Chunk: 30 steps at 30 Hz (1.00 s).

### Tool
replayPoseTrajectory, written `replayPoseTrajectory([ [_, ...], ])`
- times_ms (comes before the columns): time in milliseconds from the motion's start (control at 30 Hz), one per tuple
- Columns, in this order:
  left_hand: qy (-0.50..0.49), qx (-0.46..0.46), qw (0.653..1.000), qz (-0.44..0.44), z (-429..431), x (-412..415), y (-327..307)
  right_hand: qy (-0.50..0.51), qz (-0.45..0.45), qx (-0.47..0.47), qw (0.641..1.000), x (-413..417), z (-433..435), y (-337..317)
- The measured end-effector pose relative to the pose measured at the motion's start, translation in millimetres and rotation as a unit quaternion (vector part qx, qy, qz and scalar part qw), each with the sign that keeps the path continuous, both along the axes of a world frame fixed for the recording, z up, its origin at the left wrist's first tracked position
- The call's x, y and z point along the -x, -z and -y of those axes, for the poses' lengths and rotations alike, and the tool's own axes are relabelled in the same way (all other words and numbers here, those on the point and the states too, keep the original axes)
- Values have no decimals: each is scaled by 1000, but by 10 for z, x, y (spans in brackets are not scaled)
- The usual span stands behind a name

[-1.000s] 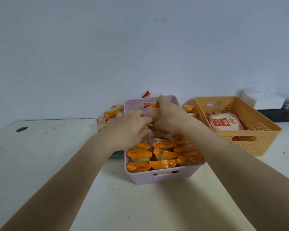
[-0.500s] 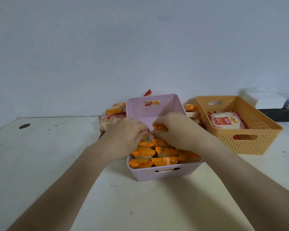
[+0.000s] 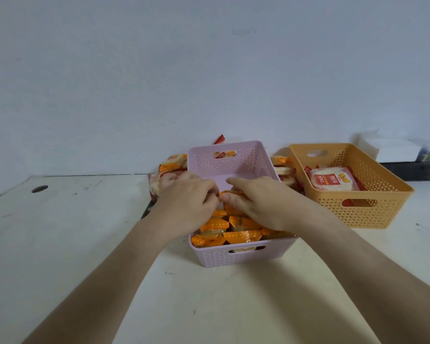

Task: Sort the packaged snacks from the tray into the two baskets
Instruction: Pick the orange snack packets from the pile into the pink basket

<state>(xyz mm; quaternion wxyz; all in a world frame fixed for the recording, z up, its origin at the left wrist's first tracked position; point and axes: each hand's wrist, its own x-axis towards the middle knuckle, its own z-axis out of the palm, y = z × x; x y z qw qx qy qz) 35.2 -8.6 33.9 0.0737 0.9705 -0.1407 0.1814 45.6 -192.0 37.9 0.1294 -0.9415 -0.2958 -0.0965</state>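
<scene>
- While your hands meet over the pink basket [image 3: 243, 256], your left hand [image 3: 188, 204] curls its fingers onto the left end of an orange packet [image 3: 231, 193]. Your right hand [image 3: 263, 202] pinches the same packet between thumb and fingers.
- That packet sits just above the packets [image 3: 242, 236] that fill the near half of the pink basket; the far half shows bare floor.
- More snacks [image 3: 171, 163] lie heaped behind the pink basket and at both its sides, on a dark tray [image 3: 145, 212] of which only an edge shows.
- To the right, near but apart, an orange basket [image 3: 358, 212] holds a white-and-red pack [image 3: 333, 182].
- Everything rests on a scuffed white table [image 3: 85, 244] with a round hole [image 3: 39, 188] near its far left corner.
- Behind it rises a plain pale wall [image 3: 209, 83]; at far right a black bin [image 3: 412, 171] carries a white box [image 3: 395, 150].
</scene>
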Motion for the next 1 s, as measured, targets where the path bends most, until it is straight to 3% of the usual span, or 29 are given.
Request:
replayPoseTrajectory([
  [100, 13, 37, 999, 30, -20, 31, 19, 36, 120, -41, 991, 12, 81, -19],
  [167, -10, 74, 994, 74, -59, 42, 29, 75, 148, -77, 983, 18, 146, -18],
  [233, -53, 98, 991, 78, -97, 38, 0, 104, 126, -105, 981, 2, 186, 32],
  [300, -73, 116, 990, 12, -120, 54, -26, 127, 61, -155, 978, 9, 205, 96],
  [433, -27, 229, 969, -84, -86, 113, -27, 166, -84, -267, 946, 30, 256, 99],
  [600, -63, 241, 968, -33, -121, 159, -11, 187, -54, -271, 943, 58, 210, 40],
  [767, -123, 213, 969, 9, -516, 213, -107, 142, 0, -301, 943, 130, -167, -152],
  [1000, -221, 233, 946, -29, -1546, 419, -184, 60, -109, -356, 926, 167, -1164, -120],
])
